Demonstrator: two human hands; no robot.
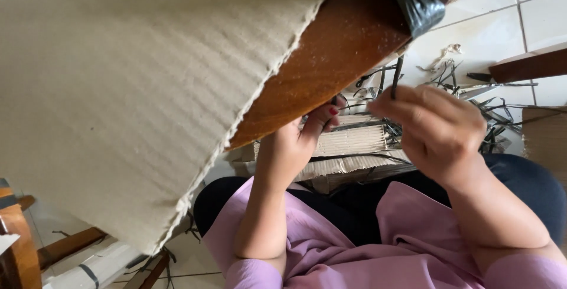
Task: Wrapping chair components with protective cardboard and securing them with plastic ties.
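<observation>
A brown wooden board (331,53), covered on top by thick beige cardboard (136,88), fills the upper left and tilts over my lap. My left hand (295,144) grips the board's lower edge from beneath, fingers curled up against the wood. My right hand (434,126) pinches a thin dark strip (396,79) that runs up toward black plastic wrap (419,5) at the board's end.
Corrugated cardboard pieces (348,153) lie on the floor past my knees. Cut black strips (472,97) are scattered on white tiles (490,29). A wooden bar (528,64) sits at right, and more wooden parts (65,247) at lower left.
</observation>
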